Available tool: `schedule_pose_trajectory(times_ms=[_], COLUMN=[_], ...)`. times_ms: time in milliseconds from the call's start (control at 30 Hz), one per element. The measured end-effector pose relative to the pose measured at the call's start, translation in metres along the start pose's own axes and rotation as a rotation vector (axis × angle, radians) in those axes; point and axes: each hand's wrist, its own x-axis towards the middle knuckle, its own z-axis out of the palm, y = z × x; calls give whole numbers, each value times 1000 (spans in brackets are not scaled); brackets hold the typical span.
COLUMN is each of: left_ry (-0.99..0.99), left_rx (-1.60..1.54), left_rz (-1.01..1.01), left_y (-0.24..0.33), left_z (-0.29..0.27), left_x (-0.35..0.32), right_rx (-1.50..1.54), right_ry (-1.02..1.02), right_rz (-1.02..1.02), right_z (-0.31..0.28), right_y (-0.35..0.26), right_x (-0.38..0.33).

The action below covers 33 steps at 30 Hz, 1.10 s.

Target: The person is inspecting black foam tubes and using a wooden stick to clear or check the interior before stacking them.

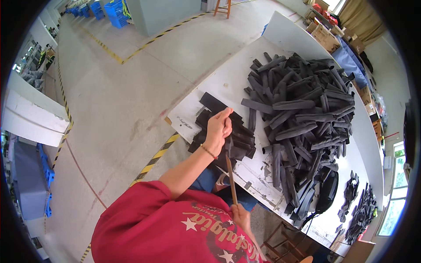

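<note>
My left hand point(219, 130) is closed, its fingers curled over a black fabric piece point(228, 143) whose lower end hangs below the fist. Low in front of my body, my right hand point(241, 215) grips the bottom of a thin wooden stick point(231, 175). The stick slants up toward the left hand, and its top meets the black piece; whether it goes inside cannot be made out. Flat black fabric pieces point(244, 139) lie in a small heap under and around my left hand, at the corner of the white table point(193, 103).
A large pile of black fabric tubes point(302, 105) covers the table's middle, beside a white side panel point(298, 35). Toward the right end are a black corded device point(328, 193) and more black strips point(362, 215). A wooden stool point(285, 245) stands below the table edge.
</note>
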Motion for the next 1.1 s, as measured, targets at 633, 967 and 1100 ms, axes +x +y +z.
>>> schedule_pose_trajectory(times_ms=[633,967,1100], left_ry=[-29,-204,-291], left_rx=[228,378,523], left_rz=[243,121,118], left_y=[-20,-47,-41], left_z=[11,18,28], left_x=[-4,-23,-35], right_rx=[294,234,229], right_ry=[495,1063,1079], right_rz=[-59,-306,-89], right_z=[-88,-139,-157], right_y=[15,22,-2], right_x=[62,150,178])
